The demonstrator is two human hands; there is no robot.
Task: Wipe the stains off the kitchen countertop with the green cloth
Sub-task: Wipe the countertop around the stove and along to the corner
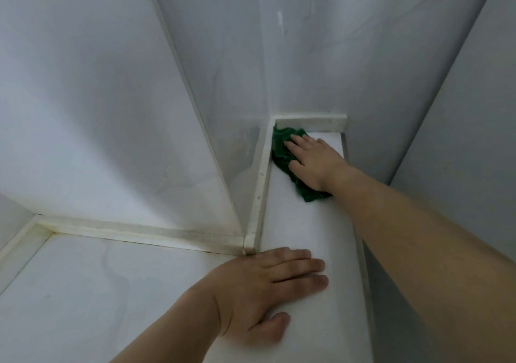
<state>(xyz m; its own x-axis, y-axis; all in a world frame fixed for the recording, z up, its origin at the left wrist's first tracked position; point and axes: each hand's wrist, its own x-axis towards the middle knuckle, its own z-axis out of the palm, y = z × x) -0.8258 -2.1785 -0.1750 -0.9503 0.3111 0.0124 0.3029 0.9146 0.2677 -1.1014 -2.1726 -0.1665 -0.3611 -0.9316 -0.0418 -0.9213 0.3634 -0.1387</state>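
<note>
The right hand (312,161) is laid palm down on the green cloth (284,153), with the fingers extended nearly straight and spread slightly; the cloth is pressed flat against the surface rather than gripped or pinched. The cloth is bunched and crumpled, and it is located at the far end of a narrow strip of the white countertop (301,228), tucked into the corner where the raised white edging (310,121) meets at the back and along the left side. Part of the cloth is covered by the palm, while its lower end protrudes beneath the wrist. The right forearm is extended diagonally from the lower right of the view. The left hand (265,290) is placed flat on the near part of the countertop, fingers straight and close together, thumb set apart toward the viewer; nothing is held in it. This hand is positioned just beside the junction where the edging turns a corner. Dark speckling and discolouration are visible along the edging seams. The surrounding grey-white wall panels (97,97) rise directly from the edging.
</note>
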